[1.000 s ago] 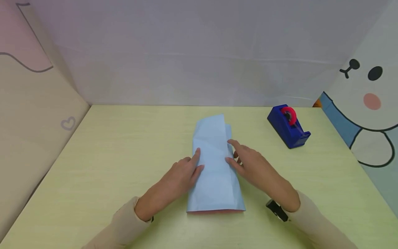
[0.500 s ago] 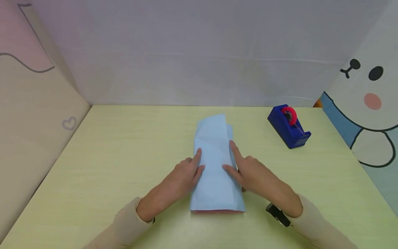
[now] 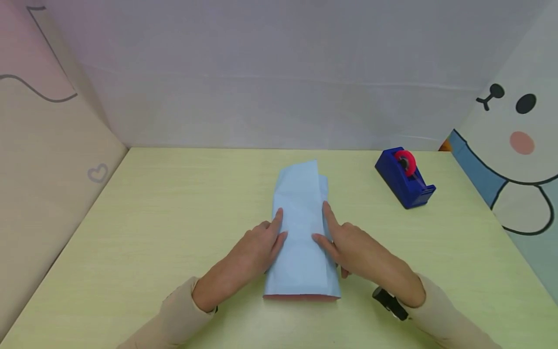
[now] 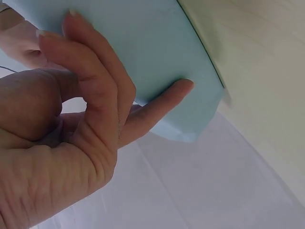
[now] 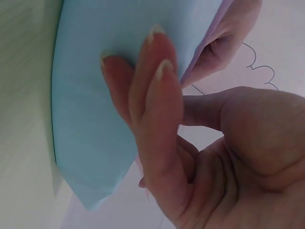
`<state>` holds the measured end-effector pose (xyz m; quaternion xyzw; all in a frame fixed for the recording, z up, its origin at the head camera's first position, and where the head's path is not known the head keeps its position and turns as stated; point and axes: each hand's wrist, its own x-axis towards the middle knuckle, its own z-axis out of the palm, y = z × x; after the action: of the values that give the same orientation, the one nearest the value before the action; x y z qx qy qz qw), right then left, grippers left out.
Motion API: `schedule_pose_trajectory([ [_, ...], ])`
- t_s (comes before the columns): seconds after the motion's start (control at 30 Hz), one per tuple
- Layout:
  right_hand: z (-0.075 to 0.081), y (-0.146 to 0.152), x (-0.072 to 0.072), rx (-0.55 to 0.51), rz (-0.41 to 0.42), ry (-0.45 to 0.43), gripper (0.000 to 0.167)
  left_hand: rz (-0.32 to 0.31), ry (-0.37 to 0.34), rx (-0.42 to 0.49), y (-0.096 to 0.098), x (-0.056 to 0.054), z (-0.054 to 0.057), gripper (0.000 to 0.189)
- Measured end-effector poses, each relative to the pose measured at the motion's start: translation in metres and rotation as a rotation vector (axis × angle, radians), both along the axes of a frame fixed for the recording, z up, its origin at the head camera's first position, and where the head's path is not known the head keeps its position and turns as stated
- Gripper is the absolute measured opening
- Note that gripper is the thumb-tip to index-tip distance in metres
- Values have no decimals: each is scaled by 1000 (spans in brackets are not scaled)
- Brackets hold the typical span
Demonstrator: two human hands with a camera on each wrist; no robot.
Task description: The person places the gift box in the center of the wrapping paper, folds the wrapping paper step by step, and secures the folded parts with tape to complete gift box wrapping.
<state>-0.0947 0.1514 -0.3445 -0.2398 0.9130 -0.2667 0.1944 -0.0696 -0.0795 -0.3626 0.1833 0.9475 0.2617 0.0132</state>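
Note:
A folded sheet of light blue paper lies lengthwise at the middle of the table, pink on its inner side at the near end. Its far end is cut at a slant, with a second layer showing along the right. My left hand holds the left edge, thumb and index finger on top. My right hand holds the opposite edge in the same way. In the left wrist view, fingertips press against the paper's side. Bent fingers touch the side in the right wrist view too.
A blue tape dispenser with a pink-red roll stands at the table's back right. White cloth hangs behind the table. Printed panels flank both sides, the right one with a cartoon face. A black device is strapped under the right wrist.
My right hand has slid slightly nearer along the paper's right edge, its index finger now straighter along that edge. The paper has shifted slightly right at its far end. My left hand stays nearly still.

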Motion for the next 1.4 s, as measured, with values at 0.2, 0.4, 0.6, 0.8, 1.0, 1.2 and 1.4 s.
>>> schedule_pose_trajectory([
  [0.2,-2,2,-2,45,26,198,76,-1,47,-17,-1,0,0,51],
  [0.4,-6,4,-6,48,20,324,79,25,38,-59,-4,-5,0,52],
  [0.6,-13,6,-16,-22,31,246,73,17,-105,-19,-11,-15,0,63],
  [0.8,-18,9,-26,-31,51,161,77,-17,-213,-13,-19,-21,1,71],
  [1.0,-22,11,-34,-55,43,79,84,-35,-252,-7,-23,-26,1,75],
  [1.2,-30,12,-43,-125,47,29,87,-38,-252,-10,-24,-27,0,75],
  [1.4,-33,13,-47,-156,62,11,88,-43,-242,-14,-24,-27,0,74],
])
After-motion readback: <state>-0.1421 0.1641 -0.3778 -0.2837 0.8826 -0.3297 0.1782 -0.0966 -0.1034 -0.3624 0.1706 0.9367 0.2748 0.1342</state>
